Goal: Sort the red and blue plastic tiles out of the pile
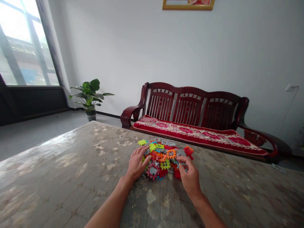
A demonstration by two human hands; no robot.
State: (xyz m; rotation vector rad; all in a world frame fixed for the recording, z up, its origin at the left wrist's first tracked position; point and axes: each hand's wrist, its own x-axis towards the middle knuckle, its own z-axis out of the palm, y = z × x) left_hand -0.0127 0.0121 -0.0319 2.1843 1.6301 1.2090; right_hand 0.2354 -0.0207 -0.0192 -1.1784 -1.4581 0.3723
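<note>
A heap of colourful interlocking plastic building pieces [165, 164] lies on the table in front of me. Among them are a maroon piece with a large round opening [153, 171], a lime-green lattice square [165, 164] and an orange square frame [171, 154]. My left hand [138, 162] rests against the heap's left side, fingers stretched over the pieces and thumb apart. At the right side, my right hand [189, 174] has thumb and forefinger pinched on a small plastic building piece, whose shape is mostly hidden by the fingers.
The table [71, 177] wears a grey-brown flowered cover. Behind it stands a dark red wooden bench [187, 104] with a red patterned seat cover [199, 132]. A potted plant [90, 96] stands beyond the table's far left corner, near a window [26, 47].
</note>
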